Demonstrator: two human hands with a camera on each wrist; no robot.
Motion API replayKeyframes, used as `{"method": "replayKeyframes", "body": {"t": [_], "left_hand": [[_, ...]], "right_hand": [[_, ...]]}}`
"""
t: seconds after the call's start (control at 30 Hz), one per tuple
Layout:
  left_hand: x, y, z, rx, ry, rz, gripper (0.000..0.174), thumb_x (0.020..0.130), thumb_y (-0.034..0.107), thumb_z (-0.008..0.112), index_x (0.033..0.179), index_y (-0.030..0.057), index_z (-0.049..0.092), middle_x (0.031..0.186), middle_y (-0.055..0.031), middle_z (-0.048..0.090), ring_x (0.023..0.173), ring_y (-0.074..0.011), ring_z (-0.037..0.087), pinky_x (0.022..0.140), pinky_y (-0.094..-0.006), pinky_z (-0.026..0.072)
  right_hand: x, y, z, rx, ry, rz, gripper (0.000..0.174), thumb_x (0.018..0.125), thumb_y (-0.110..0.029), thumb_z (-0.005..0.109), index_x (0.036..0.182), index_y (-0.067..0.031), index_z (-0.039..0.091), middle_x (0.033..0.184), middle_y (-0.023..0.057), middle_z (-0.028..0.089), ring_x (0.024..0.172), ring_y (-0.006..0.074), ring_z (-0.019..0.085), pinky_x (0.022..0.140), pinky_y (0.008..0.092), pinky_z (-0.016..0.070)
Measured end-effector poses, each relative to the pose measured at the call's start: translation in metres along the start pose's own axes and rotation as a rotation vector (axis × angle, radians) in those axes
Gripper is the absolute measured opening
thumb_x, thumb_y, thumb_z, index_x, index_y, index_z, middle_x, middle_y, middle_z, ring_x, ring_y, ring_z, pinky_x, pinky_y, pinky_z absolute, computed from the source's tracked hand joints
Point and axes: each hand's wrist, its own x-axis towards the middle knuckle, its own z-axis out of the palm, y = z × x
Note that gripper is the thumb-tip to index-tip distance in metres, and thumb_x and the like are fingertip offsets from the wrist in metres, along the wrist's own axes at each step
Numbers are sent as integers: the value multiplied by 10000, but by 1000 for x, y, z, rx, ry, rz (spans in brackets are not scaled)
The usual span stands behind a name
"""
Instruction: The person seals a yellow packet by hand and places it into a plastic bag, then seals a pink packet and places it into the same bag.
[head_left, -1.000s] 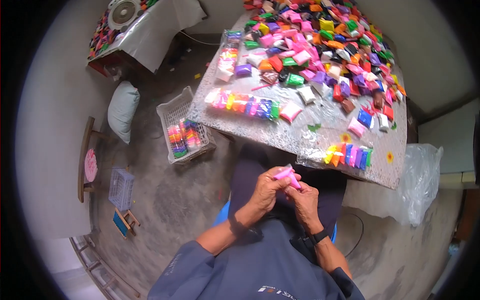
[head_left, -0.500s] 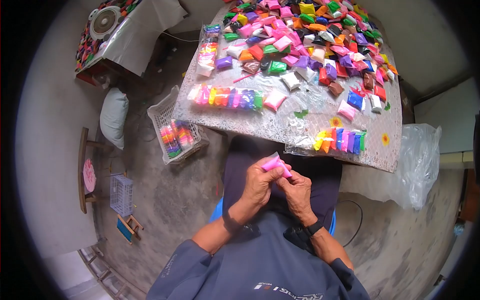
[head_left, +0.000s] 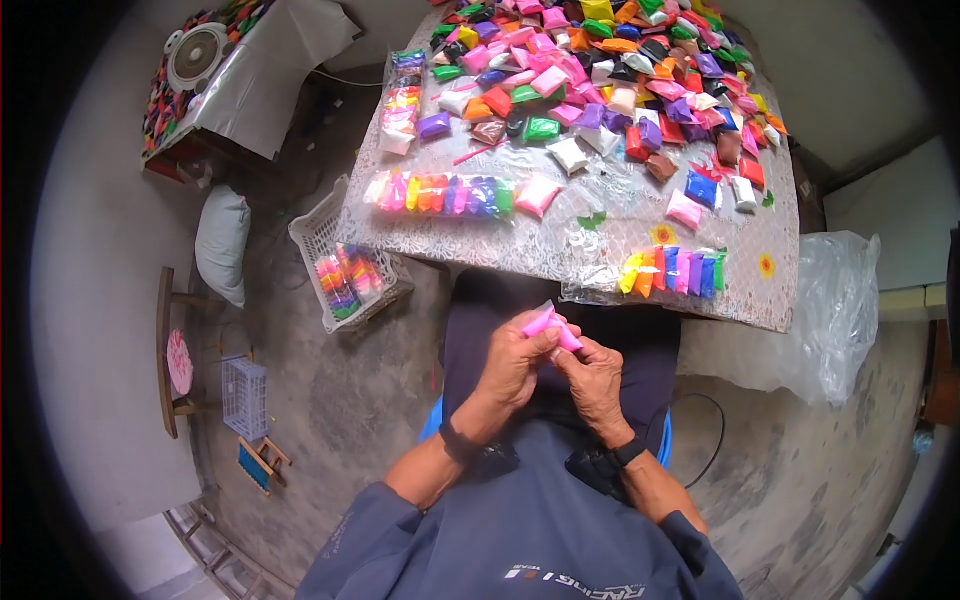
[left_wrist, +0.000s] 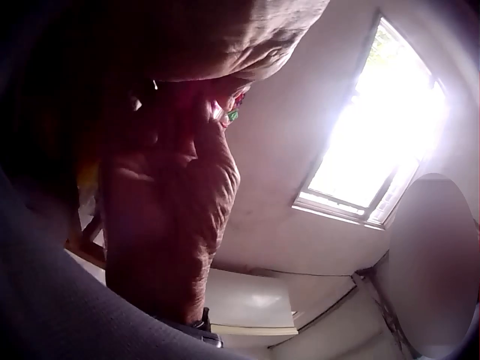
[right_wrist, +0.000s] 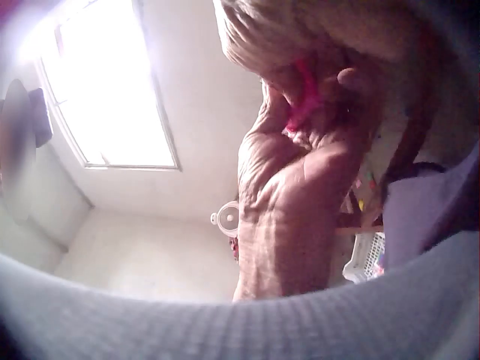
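I judge the step as two-handed handling of the pink packet point(head_left: 566, 337), over the lap, off the worktop's point(head_left: 455, 238) near edge. Left hand point(head_left: 508, 370) and right hand point(head_left: 598, 388) both pinch it. Releasing either grip calls for the other firm.

The surface point(head_left: 480, 240) is showing pale, lacy patterning with yellow flowers point(head_left: 767, 265) and green leaves point(head_left: 591, 221). On it, the sachets point(head_left: 540, 129) are mixing pink, green, purple, orange, white, black, red, blue, yellow and brown; the packs point(head_left: 440, 195) are running in many-coloured bands. Left of it, the crate point(head_left: 313, 235) is showing white, the pillow point(head_left: 223, 245) pale blue-green, the basket point(head_left: 245, 398) lavender. Before it, the held sachet point(head_left: 552, 328) is showing bright pink, the shirt point(head_left: 520, 520) grey-blue with white lettering.
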Motion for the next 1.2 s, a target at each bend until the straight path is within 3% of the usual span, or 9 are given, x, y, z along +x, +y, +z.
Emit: {"method": "replayKeyframes", "body": {"t": [0.2,0.43,0.57,0.7,0.87,1.1,1.17,1.2], "left_hand": [[-14,27,-16,359,-130,21,268,839,42,770,1089,0,682,1051,-73,714,939,-138,659,881,-283,502],[-23,30,-16,555,-104,51,161,812,38,808,924,10,696,878,1,679,828,-75,607,793,-237,490],[-27,26,-7,459,-68,55,145,813,31,804,888,11,682,853,7,664,795,-65,586,750,-225,478],[-30,25,-2,557,-15,77,104,833,30,771,874,12,677,844,-3,666,768,-68,588,731,-221,476],[-25,17,-3,496,-23,42,74,845,24,738,877,9,672,846,-18,672,771,-76,602,744,-228,487],[-24,20,-7,440,-91,52,106,851,45,752,904,4,670,850,-21,665,803,-85,616,762,-237,495],[-25,24,-7,463,-107,46,110,852,50,757,904,4,671,848,-21,664,806,-87,616,764,-241,496],[-26,26,-5,500,-133,15,112,853,52,759,904,2,672,849,-21,663,806,-88,614,767,-242,497]], "right_hand": [[-6,-11,-14,-27,-100,19,138,894,-52,717,1014,8,746,832,-21,708,796,44,597,729,226,488],[-12,-33,-20,-174,-181,-23,141,887,-97,754,994,-5,744,851,-28,697,798,38,588,719,224,481],[-13,-30,-18,-133,-166,-22,151,885,-108,760,999,-10,743,841,-23,687,799,36,580,710,223,479],[-13,-23,-19,-136,-150,-17,126,880,-95,745,966,-4,741,806,8,685,771,55,594,684,240,483],[-11,-24,-20,-251,-112,-159,82,862,-63,699,884,8,733,729,87,655,679,161,632,630,305,489],[-14,-28,-21,-320,-128,-194,145,856,-116,759,941,-4,724,755,109,663,680,198,637,619,320,488],[-14,-44,-21,-448,-112,-387,189,842,-125,790,971,-8,719,776,109,675,697,204,644,629,324,491],[-15,-46,-23,-448,-112,-387,189,842,-125,790,971,-8,719,776,109,675,697,204,644,629,324,491]]}}
